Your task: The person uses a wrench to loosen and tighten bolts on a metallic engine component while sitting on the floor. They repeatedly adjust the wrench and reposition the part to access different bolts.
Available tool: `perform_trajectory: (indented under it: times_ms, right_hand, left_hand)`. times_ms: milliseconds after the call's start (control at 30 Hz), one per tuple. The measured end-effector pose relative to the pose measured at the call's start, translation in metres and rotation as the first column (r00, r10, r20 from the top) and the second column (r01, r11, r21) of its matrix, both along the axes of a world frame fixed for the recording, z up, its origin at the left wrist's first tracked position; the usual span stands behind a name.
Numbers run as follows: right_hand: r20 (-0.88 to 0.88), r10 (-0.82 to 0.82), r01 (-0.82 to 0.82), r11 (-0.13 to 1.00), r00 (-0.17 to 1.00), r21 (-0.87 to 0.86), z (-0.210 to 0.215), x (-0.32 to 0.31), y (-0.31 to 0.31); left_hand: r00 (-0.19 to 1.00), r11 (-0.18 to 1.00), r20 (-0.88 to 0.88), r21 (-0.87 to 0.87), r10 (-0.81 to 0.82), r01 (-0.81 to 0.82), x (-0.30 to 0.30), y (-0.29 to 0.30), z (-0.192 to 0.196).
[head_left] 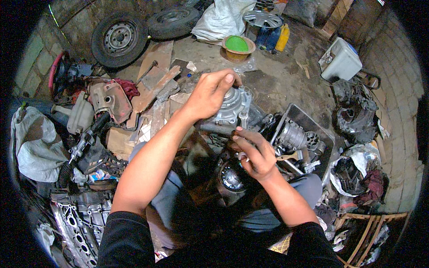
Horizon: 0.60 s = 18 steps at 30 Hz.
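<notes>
Head view: metal housing (232, 106) under left grip (210, 91).

A car-repair workshop is showing here: tyres (119, 39) are leaning on the brick wall (35, 58) beyond the left hand (210, 94), an engine block (80, 223) is lying below-left, greasy parts are crowding a tray (308, 123) right of the right hand (254, 154).

Beyond the hands, at the far end of the floor, a yellow plastic bottle (282, 38) stands upright just beside a dark blue plastic jug (269, 37). To their left slumps a large white woven sack (220, 20). Far right of the hands, a white plastic canister (340, 59) lies tilted. No labels, signs or screens can be made out.
</notes>
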State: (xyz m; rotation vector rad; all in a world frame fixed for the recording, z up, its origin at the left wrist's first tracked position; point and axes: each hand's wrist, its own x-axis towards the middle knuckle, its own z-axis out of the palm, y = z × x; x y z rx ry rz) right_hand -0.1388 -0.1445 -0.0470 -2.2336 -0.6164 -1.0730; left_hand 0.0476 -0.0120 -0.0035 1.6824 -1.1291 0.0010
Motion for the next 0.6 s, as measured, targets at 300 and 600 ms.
perform_trajectory:
  times_ms: [300,600]
  right_hand:
    - [-0.053,-0.071,0.089,0.815,0.996,0.573,-0.007,0.014,0.004]
    - [-0.371,0.261,0.339,0.16,0.891,0.927,0.015,0.041,-0.019]
  left_hand:
    - [1.0,1.0,0.026,-0.01,0.014,-0.013,-0.001,-0.002,0.0]
    - [1.0,1.0,0.025,-0.011,0.015,-0.015,0.0,0.0,-0.002]
